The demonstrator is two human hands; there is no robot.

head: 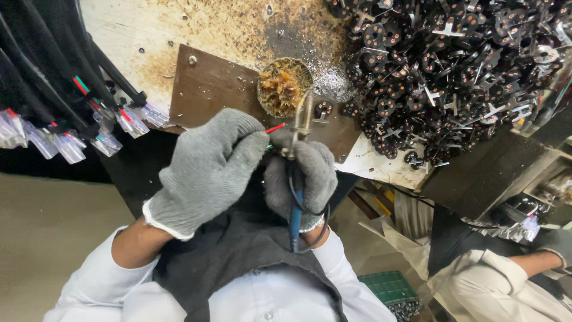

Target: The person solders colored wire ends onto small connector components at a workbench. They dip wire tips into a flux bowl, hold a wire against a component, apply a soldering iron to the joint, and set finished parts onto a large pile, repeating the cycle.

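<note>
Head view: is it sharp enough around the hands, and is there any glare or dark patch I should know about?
Head view: left hand, right hand and the soldering iron are sharp; the white plastic connectors glare slightly; the cable bundle at upper left sinks into shadow; frame edges bend with wide-angle distortion.

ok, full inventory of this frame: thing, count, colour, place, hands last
small disc parts: too many to count, black with copper spots, heaped top right
round tin: one, amber-brown residue inside, centre top
brown board: one, under the tin
worktop: one, pale, stained brown
cable bundle: black, clear connectors at the ends, top left
green crate: one, floor, bottom right
another person's sleeve: pale, bottom right
soldering iron: one, blue handle, in right hand
red wire: one, at left hand fingertips
left hand: grey glove
right hand: grey glove
</note>
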